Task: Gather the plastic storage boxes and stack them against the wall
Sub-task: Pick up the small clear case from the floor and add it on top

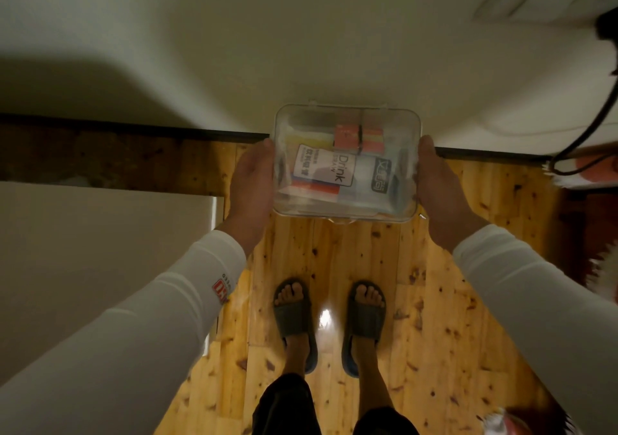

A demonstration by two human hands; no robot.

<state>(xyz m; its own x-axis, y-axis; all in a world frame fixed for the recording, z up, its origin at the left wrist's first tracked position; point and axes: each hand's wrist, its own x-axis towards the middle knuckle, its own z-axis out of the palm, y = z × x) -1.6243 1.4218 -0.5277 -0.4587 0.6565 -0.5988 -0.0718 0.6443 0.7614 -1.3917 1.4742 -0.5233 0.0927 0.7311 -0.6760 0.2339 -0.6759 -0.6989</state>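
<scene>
1. The clear plastic box (346, 163), lid on, is held off the wooden floor (334, 257), in front of my feet and near the wall (234, 50). I cannot tell whether it touches the wall. No other box is in view.
2. My left hand (250, 180) clamps one short side and my right hand (441, 180) the opposite side. The fingers pass under the box, out of sight.
3. Judged reason: a grip on both sides keeps the box level, so the straw packet (326, 169) and the other loose contents do not slide.
4. The long side runs parallel to the dark skirting strip (133, 132). I judge this sets the box up to land flush.
5. Risk: a black cable (588, 123) hangs at right, well apart from the box.
</scene>
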